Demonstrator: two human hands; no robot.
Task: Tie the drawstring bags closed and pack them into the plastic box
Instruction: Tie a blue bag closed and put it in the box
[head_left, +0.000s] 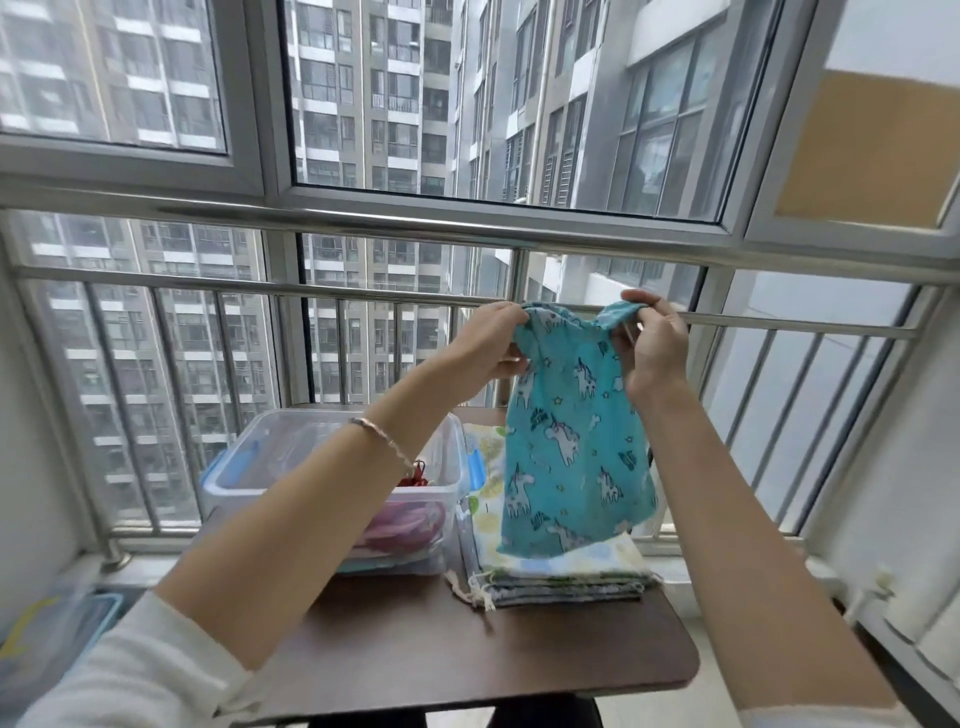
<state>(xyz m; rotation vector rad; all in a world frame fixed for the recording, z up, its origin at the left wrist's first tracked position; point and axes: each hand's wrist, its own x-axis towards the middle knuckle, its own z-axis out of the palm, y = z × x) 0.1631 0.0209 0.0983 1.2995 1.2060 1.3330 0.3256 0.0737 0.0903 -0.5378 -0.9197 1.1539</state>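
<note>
A person holds a teal unicorn-print drawstring bag (571, 452) up in the air over the desk's (441, 649) right side, the left hand (488, 343) gripping one side of its gathered mouth and the right hand (649, 353) pinching the other between thumb and fingers. The bag hangs in front of a window railing (363, 299) and above a stack of flat bags (561, 571) lying along the desk's right edge. A clear plastic box (234, 478) with blue clasps stands just beside the stack at the desk's far left corner, open-topped, pink and red cloth showing through its wall.
</note>
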